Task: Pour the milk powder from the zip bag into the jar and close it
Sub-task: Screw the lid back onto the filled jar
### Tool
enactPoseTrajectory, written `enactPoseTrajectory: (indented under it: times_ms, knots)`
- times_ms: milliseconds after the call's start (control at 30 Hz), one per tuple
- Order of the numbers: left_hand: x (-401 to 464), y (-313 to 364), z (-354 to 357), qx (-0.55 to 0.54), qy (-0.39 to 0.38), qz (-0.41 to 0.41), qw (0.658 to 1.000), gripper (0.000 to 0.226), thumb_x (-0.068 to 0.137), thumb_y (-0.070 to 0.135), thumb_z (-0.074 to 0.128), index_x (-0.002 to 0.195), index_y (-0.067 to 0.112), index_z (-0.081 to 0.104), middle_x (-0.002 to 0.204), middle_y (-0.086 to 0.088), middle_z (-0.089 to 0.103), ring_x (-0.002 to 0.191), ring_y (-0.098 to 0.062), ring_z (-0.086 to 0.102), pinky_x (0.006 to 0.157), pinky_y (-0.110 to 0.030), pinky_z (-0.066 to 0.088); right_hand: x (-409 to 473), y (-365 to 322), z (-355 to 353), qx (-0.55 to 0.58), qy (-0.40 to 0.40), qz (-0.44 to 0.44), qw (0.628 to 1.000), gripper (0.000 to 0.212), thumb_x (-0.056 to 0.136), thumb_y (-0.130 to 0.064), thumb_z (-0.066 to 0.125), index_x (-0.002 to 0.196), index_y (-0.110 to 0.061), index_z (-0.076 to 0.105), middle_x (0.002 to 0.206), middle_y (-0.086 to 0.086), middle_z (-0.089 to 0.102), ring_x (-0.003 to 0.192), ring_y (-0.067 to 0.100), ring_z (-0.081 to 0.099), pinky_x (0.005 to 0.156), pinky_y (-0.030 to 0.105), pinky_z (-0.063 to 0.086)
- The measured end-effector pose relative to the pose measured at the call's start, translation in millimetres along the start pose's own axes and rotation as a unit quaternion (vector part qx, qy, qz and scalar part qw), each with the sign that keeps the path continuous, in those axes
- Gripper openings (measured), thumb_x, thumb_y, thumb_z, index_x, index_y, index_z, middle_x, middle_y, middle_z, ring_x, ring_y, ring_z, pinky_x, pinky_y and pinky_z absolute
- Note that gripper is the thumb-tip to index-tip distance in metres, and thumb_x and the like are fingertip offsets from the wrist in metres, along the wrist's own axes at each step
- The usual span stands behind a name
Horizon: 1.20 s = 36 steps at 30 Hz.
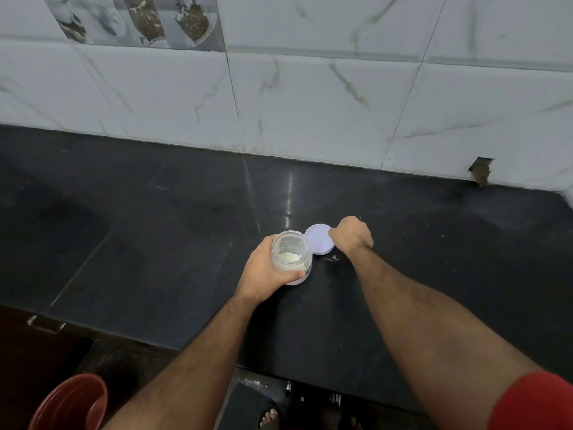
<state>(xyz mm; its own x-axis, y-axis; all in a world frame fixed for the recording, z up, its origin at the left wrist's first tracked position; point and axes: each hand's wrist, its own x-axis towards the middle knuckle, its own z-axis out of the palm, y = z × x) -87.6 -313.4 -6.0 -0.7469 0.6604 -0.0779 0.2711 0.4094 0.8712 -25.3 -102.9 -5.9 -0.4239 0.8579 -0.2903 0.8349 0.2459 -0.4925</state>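
Left hand (263,268) grips jar (291,259); right hand (352,235) pinches lid (319,239) at jar's 2 o'clock. Seat it flat, then twist.

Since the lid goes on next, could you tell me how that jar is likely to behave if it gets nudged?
The jar looks squat and wide, so it probably won't tip easily. It holds only a little powder, so it is likely light and may slide on the glossy counter. The left hand gripping it should steady it.
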Motion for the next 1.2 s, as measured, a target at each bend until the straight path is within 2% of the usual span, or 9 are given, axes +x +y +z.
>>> enactPoseTrajectory:
  times_ms: [200,267,367,467,633,767,867,1067,1200]
  knots:
    - [9.1,14.2,26.9,-0.019,-0.03,0.019,0.999,0.076,0.047,0.04,0.089,0.103,0.071,0.047,0.112,0.038,0.061,0.104,0.017,0.057,0.082,-0.013,0.044,-4.3,18.7,-52.3,0.076,0.037,-0.039,0.996,0.012,0.077,-0.011,0.057,0.082,-0.012,0.068,0.087,0.012,0.076,0.085,0.033,0.072,0.079,0.044,0.062]
    - [12.2,20.5,39.1,-0.024,-0.042,0.031,0.998,0.076,0.047,0.039,0.089,0.102,0.071,0.047,0.112,0.038,0.061,0.104,0.016,0.058,0.082,-0.014,0.044,-9.1,21.5,-67.3,0.115,0.052,-0.074,0.989,0.009,0.079,-0.016,0.066,0.088,-0.015,0.067,0.093,0.006,0.074,0.088,0.028,0.07,0.08,0.042,0.06]
    - [16.9,28.1,55.8,-0.031,-0.057,0.043,0.997,0.076,0.047,0.04,0.088,0.106,0.067,0.049,0.112,0.036,0.061,0.103,0.014,0.059,0.082,-0.015,0.046,-21.1,23.9,-84.6,0.134,0.053,-0.137,0.98,0.024,0.079,-0.021,0.073,0.102,-0.018,0.068,0.088,-0.002,0.073,0.089,0.018,0.068,0.081,0.033,0.055]
    - [21.8,31.3,68.1,-0.044,-0.07,0.046,0.996,0.078,0.048,0.039,0.089,0.114,0.057,0.052,0.113,0.031,0.064,0.103,0.011,0.061,0.084,-0.019,0.048,-40.7,26.2,-92.7,0.094,0.072,-0.213,0.97,0.03,0.08,-0.02,0.073,0.11,-0.019,0.072,0.086,-0.007,0.07,0.084,0.014,0.066,0.084,0.035,0.055]
    - [25.3,27.1,74.1,-0.063,-0.076,0.027,0.995,0.072,0.047,0.039,0.09,0.101,0.065,0.05,0.108,0.024,0.068,0.095,0.008,0.064,0.082,-0.024,0.054,-76.3,28.3,-87.1,-0.146,0.051,-0.38,0.912,0.028,0.087,-0.019,0.06,0.113,-0.013,0.069,0.099,0.006,0.065,0.094,0.026,0.058,0.074,0.041,0.053]
    - [24.8,23.4,74.9,-0.075,-0.075,0.02,0.994,0.069,0.048,0.039,0.09,0.099,0.065,0.05,0.103,0.027,0.068,0.091,0.007,0.066,0.079,-0.025,0.056,-83.1,24.6,-74.6,-0.278,0.018,-0.398,0.874,0.035,0.09,-0.017,0.052,0.122,-0.013,0.066,0.117,0.004,0.057,0.105,0.023,0.048,0.075,0.032,0.043]
    - [24.2,22.5,75.1,-0.081,-0.07,0.025,0.994,0.069,0.05,0.04,0.09,0.099,0.067,0.05,0.103,0.025,0.068,0.093,0.007,0.065,0.077,-0.022,0.054,-82.3,21.2,-74.7,-0.313,0.004,-0.412,0.856,0.036,0.09,-0.017,0.051,0.123,-0.013,0.066,0.121,0.005,0.055,0.107,0.024,0.046,0.08,0.036,0.046]
    - [23.9,18.3,75.9,-0.098,-0.07,0.024,0.992,0.072,0.05,0.041,0.091,0.103,0.068,0.049,0.107,0.032,0.065,0.097,0.008,0.062,0.079,-0.02,0.054,-78.5,21.0,-82.6,-0.26,-0.041,-0.394,0.88,0.037,0.089,-0.028,0.066,0.125,-0.017,0.069,0.134,0.003,0.054,0.117,0.024,0.047,0.092,0.039,0.046]
    - [25.6,16.4,77.1,-0.107,-0.075,0.016,0.991,0.08,0.049,0.038,0.094,0.114,0.053,0.049,0.113,0.022,0.066,0.104,0.001,0.063,0.084,-0.022,0.053,-73.7,-2.8,-90.1,-0.255,-0.087,-0.368,0.89,0.059,0.078,-0.031,0.076,0.134,-0.023,0.059,0.137,0.001,0.05,0.121,0.025,0.046,0.096,0.042,0.047]
